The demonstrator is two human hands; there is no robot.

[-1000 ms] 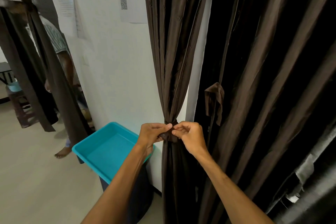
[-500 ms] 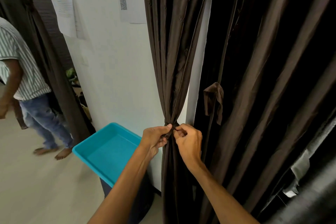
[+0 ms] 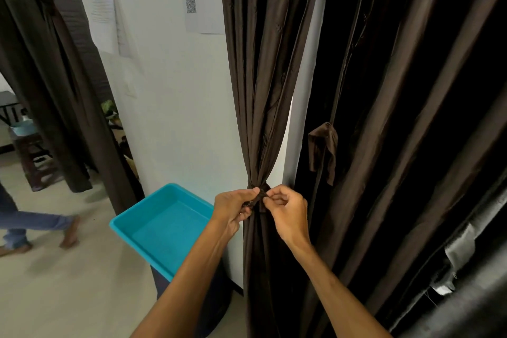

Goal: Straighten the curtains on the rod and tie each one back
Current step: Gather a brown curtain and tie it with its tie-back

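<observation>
Tieback (image 3: pixel 260 188) largely hidden behind pinching fingers (image 3: pixel 278 191), knot indistinct

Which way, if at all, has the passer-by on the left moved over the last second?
Yes: the passer-by has stepped left, away from the teal bin, now mostly out of frame.

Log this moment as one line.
step: tying gathered curtain | left hand: pinches tieback | right hand: pinches tieback | other curtain: hanging loose
</observation>
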